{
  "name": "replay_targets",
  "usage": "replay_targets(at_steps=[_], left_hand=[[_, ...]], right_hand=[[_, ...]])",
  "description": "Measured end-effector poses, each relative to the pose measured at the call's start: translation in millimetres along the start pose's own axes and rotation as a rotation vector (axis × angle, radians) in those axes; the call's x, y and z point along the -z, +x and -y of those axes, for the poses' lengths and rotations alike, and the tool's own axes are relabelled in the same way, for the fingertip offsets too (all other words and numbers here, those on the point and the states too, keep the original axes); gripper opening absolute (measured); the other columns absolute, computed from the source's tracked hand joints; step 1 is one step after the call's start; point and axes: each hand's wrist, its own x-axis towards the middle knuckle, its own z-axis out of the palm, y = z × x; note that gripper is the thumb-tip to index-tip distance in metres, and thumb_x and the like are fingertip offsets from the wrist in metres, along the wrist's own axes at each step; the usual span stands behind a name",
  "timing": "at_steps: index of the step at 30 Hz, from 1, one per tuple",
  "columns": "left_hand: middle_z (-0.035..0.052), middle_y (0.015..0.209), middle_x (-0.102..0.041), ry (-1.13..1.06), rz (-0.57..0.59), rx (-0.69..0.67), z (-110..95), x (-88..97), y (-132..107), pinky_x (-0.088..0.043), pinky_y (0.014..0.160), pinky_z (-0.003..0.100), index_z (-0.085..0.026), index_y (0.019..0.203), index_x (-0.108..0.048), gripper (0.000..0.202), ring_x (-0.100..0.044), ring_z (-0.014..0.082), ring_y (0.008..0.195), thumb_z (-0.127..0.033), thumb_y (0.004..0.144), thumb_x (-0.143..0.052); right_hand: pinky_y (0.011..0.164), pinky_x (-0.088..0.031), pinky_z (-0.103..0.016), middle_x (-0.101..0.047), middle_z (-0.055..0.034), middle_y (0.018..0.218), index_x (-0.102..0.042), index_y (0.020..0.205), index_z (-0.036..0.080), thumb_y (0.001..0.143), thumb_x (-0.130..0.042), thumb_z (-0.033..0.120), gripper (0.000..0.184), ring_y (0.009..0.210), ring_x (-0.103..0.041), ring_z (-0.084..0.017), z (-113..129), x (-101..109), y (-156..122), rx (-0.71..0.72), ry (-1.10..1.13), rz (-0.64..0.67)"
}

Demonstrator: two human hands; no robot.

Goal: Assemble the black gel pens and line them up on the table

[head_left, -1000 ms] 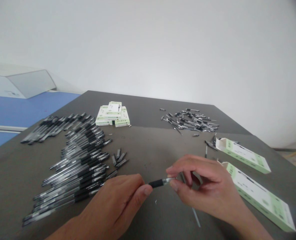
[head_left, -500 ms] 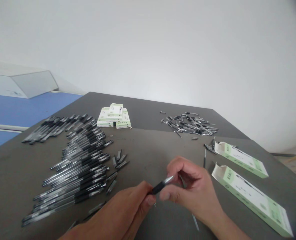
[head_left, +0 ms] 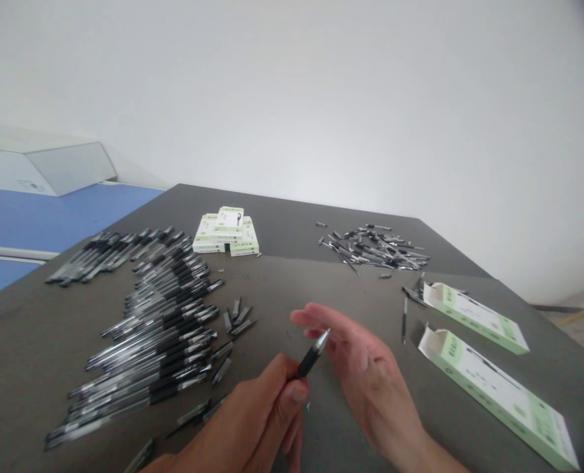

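Note:
A pen [head_left: 312, 355] with a black grip and a silver tip sticks out of my left hand [head_left: 257, 420], tip pointing up and to the right. My left thumb and fingers are closed round it, and the rest of its barrel is hidden in the hand. Just right of the tip, my right hand [head_left: 365, 381] is open, fingers stretched out toward the left behind the pen. To the left of my left hand lie several pen caps [head_left: 237, 317] and a long row of pens [head_left: 163, 355] with clear barrels and black grips.
Stacked white and green boxes [head_left: 242, 244] sit at the back. A heap of pen parts [head_left: 378, 246] lies far right. Two open pen boxes [head_left: 498, 387] rest on the right, near a single refill-like piece [head_left: 404, 322]. A white carton [head_left: 69, 167] stands on a blue surface [head_left: 75, 213] at left.
My right hand has let go of the pen's tip end and opened, fingers extended. The pen in my left hand now tilts more steeply upward. A thin clear piece below my right hand is no longer visible.

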Motion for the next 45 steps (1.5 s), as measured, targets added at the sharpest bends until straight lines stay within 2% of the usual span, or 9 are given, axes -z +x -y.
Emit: replay_targets(at_steps=[3, 7, 11, 13, 17, 22, 27, 37, 45], left_hand=[[-0.0023, 0.066, -0.063, -0.014, -0.020, 0.041, 2.6, -2.0, 0.5, -0.048, 0.058, 0.023, -0.024, 0.103, -0.050, 0.048, -0.063, 0.0156, 0.057, -0.065, 0.112, -0.025], [-0.0032, 0.064, -0.058, -0.008, 0.063, 0.067, 11.8, -5.3, 2.7, -0.043, 0.055, 0.023, -0.024, 0.103, -0.050, 0.052, -0.055, 0.0143, 0.054, -0.067, 0.112, -0.023], [-0.0071, 0.059, -0.047, -0.139, 0.052, 0.100, 18.7, -9.1, 4.3, -0.031, 0.043, 0.025, -0.026, 0.109, -0.052, 0.053, -0.041, 0.0137, 0.046, -0.076, 0.106, -0.034], [-0.0064, 0.060, -0.046, -0.184, 0.013, 0.077, 18.3, -9.0, 4.3, -0.030, 0.043, 0.027, -0.026, 0.113, -0.055, 0.057, -0.038, 0.0138, 0.047, -0.079, 0.104, -0.037], [-0.0050, 0.065, -0.046, -0.194, -0.005, 0.059, 17.0, -7.0, 4.0, -0.030, 0.046, 0.027, -0.023, 0.118, -0.058, 0.058, -0.038, 0.0133, 0.050, -0.075, 0.106, -0.035], [-0.0069, 0.066, -0.042, -0.163, 0.036, 0.027, 21.7, -10.3, 3.8, -0.028, 0.047, 0.024, -0.021, 0.120, -0.051, 0.051, -0.037, 0.0118, 0.053, -0.067, 0.111, -0.031], [-0.0082, 0.067, -0.041, -0.207, -0.002, -0.053, 17.9, -12.5, 4.0, -0.031, 0.047, 0.021, -0.022, 0.109, -0.046, 0.039, -0.036, 0.0088, 0.050, -0.057, 0.115, -0.029], [-0.0084, 0.069, -0.038, -0.370, -0.099, 0.016, 13.9, -22.7, -2.1, -0.025, 0.049, 0.022, -0.022, 0.104, -0.048, 0.039, -0.030, 0.0080, 0.053, -0.059, 0.113, -0.041], [-0.0102, 0.067, -0.035, -0.386, -0.023, 0.020, 14.2, -23.3, -2.6, -0.023, 0.047, 0.023, -0.021, 0.115, -0.050, 0.042, -0.029, 0.0069, 0.048, -0.061, 0.113, -0.038]], right_hand=[[0.115, -0.048, -0.033, -0.080, -0.0008, 0.134, -0.083, 0.123, 0.039, 0.107, -0.066, 0.046, 0.025, 0.133, -0.067, -0.019, 3.7, -4.9, -0.2, -0.046, -0.027, 0.026], [0.107, -0.051, -0.026, -0.085, 0.0045, 0.095, -0.087, 0.093, 0.039, 0.084, -0.093, 0.040, 0.011, 0.116, -0.073, -0.017, -1.2, -7.9, 2.2, 0.033, -0.036, -0.113], [0.114, -0.048, -0.033, -0.081, -0.0026, 0.130, -0.078, 0.133, 0.037, 0.096, -0.071, 0.065, 0.047, 0.128, -0.070, -0.022, -3.7, -7.5, -1.6, -0.058, 0.128, 0.044], [0.118, -0.046, -0.036, -0.077, -0.0036, 0.140, -0.077, 0.136, 0.037, 0.106, -0.060, 0.057, 0.040, 0.133, -0.067, -0.022, 0.9, -8.8, -3.1, -0.125, 0.159, 0.103], [0.116, -0.049, -0.036, -0.084, -0.0012, 0.124, -0.087, 0.114, 0.039, 0.104, -0.070, 0.043, 0.020, 0.133, -0.067, -0.021, 8.3, -11.3, 0.5, -0.088, 0.022, 0.035], [0.107, -0.054, -0.035, -0.087, 0.0027, 0.088, -0.087, 0.084, 0.039, 0.081, -0.095, 0.042, 0.009, 0.119, -0.074, -0.022, 0.2, -10.6, 2.6, -0.074, -0.002, -0.125], [0.116, -0.051, -0.043, -0.080, -0.0050, 0.135, -0.084, 0.123, 0.037, 0.102, -0.064, 0.061, 0.037, 0.129, -0.072, -0.025, -0.1, -8.4, -5.5, -0.186, 0.099, 0.013], [0.109, -0.059, -0.033, -0.084, -0.0025, 0.125, -0.088, 0.110, 0.041, 0.101, -0.074, 0.046, 0.018, 0.135, -0.069, -0.024, 3.4, 3.8, -0.9, -0.097, -0.173, -0.002], [0.106, -0.062, -0.034, -0.081, -0.0035, 0.131, -0.086, 0.117, 0.041, 0.106, -0.067, 0.045, 0.022, 0.127, -0.074, -0.023, 3.5, 2.8, -6.1, -0.097, -0.062, 0.072]])
